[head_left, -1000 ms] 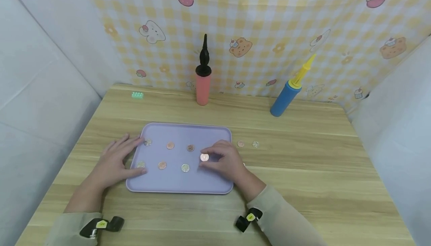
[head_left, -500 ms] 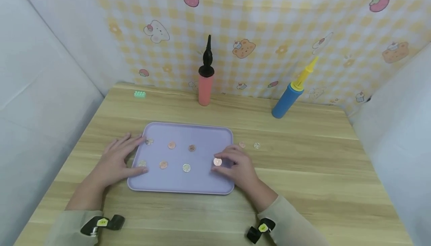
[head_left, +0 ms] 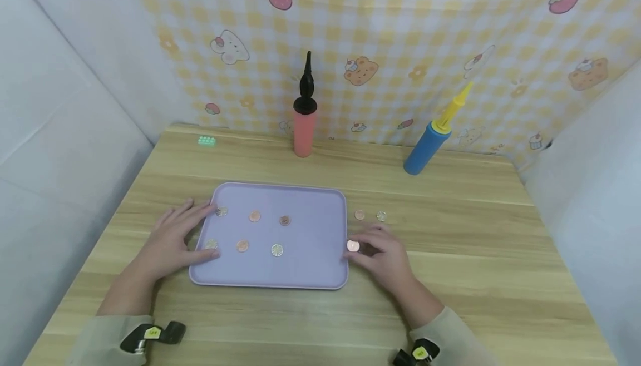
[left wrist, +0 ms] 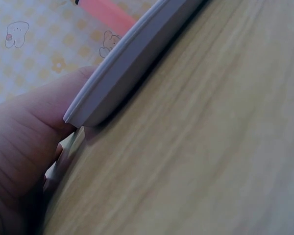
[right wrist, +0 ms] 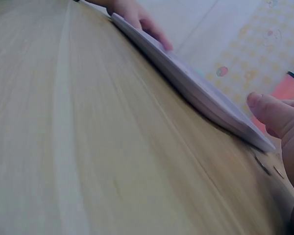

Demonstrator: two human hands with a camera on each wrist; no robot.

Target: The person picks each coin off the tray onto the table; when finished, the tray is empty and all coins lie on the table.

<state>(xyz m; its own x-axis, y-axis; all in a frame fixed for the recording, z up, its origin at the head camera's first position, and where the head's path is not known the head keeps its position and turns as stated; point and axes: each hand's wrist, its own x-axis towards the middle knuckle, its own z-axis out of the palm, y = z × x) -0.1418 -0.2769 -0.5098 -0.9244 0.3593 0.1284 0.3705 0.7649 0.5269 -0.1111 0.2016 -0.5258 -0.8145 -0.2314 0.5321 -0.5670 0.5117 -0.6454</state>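
Observation:
My right hand [head_left: 380,255] pinches a shiny coppery coin [head_left: 353,246] between thumb and fingers, right at the right rim of a lilac tray [head_left: 310,271]. In the right wrist view the thumb [right wrist: 272,111] shows beside the tray, and the coin is hidden. My left hand [head_left: 167,243] rests spread at the tray's left end, thumb and fingertips over its rim. On the tray lie two rows of coins, among them a silvery coin [head_left: 277,250] and a copper coin [head_left: 254,216]. Beyond my right hand, a copper coin [head_left: 359,215] and a silvery coin [head_left: 381,216] lie on the table.
Toward the back of the wooden table [head_left: 280,321] stand a pink balloon pump [head_left: 303,135] with a black nozzle and a leaning blue balloon pump [head_left: 427,149] with a yellow nozzle. A green toy brick [head_left: 207,140] lies back left. Behind hangs a checked cloth [head_left: 390,21].
My right hand has moved right with the coin, from over the tray to its right rim, uncovering that end of the tray. The left hand has stayed in place.

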